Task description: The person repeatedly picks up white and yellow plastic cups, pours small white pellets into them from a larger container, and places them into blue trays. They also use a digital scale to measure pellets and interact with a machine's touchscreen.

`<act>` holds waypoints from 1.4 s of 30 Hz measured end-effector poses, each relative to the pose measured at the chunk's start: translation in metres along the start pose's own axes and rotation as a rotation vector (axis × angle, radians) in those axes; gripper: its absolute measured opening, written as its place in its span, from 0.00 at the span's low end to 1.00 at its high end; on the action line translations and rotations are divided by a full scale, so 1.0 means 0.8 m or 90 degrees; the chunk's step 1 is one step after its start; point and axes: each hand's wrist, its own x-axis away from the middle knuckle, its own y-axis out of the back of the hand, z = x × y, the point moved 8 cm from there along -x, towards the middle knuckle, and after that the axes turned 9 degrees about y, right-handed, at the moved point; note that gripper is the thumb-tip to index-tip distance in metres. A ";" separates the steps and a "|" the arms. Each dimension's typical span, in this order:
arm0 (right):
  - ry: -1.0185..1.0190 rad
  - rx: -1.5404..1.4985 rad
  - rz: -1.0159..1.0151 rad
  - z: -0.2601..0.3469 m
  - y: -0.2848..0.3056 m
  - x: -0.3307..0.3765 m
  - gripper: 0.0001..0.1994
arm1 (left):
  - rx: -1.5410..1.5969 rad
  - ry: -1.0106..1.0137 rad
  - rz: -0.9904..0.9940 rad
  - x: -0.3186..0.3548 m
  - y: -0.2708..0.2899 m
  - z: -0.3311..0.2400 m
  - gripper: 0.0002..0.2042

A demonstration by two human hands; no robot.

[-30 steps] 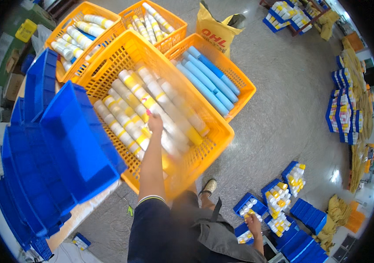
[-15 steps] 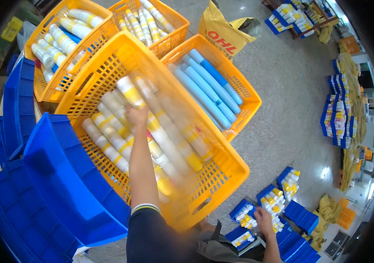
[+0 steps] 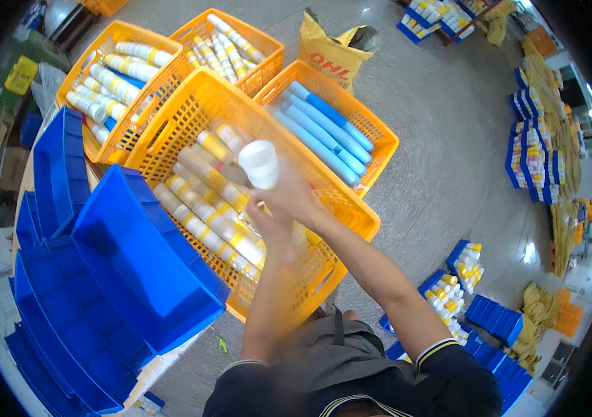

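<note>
Over the large yellow crate [image 3: 361, 221], a stack of white cups [image 3: 260, 165] is held up at a tilt, its top cup facing me. My right hand [image 3: 292, 194] wraps round it just below that top cup. Close against it, my left hand [image 3: 269, 217] is closed on the same stack lower down; motion blurs its fingers. Most of the stack is hidden behind my hands and wrists. Below them in the crate lie several long stacks of white and yellow cups [image 3: 205, 221], some blurred.
A blue bin [image 3: 139, 267] stands left of the crate, with more blue bins [image 3: 67, 292] beyond it. Behind are a crate of light blue rolls [image 3: 323, 135], two crates of cup stacks [image 3: 132, 62] and a yellow bag [image 3: 327, 59]. Filled blue bins [image 3: 442, 292] stand on the floor at right.
My left hand has lifted a cup stack and drawn it nearer. My right hand has come from the lower right onto the stack. The view has shifted slightly.
</note>
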 end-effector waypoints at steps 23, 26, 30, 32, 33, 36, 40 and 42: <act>0.027 -0.169 -0.406 0.148 0.364 0.359 0.32 | 0.020 -0.332 0.672 0.319 -0.110 -0.324 0.50; -0.033 0.310 -0.636 0.168 0.439 0.542 0.32 | -0.061 -0.280 0.941 0.441 -0.164 -0.320 0.43; -0.123 0.255 -0.368 0.157 0.441 0.728 0.24 | -0.148 -0.287 1.246 0.616 -0.192 -0.267 0.36; -0.189 0.192 -0.365 0.151 0.429 0.807 0.19 | -0.216 -0.249 1.352 0.697 -0.203 -0.225 0.35; -0.207 0.205 -0.421 0.154 0.428 0.847 0.17 | -0.249 -0.232 1.392 0.737 -0.206 -0.203 0.35; -0.262 0.196 -0.582 0.151 0.425 0.946 0.18 | -0.376 -0.182 1.516 0.818 -0.214 -0.160 0.35; -0.282 0.114 -0.913 0.132 0.427 1.063 0.14 | -0.435 -0.282 1.584 0.880 -0.232 -0.163 0.30; -0.353 0.204 -1.093 0.141 0.415 1.134 0.19 | -0.533 -0.217 1.615 0.897 -0.249 -0.163 0.26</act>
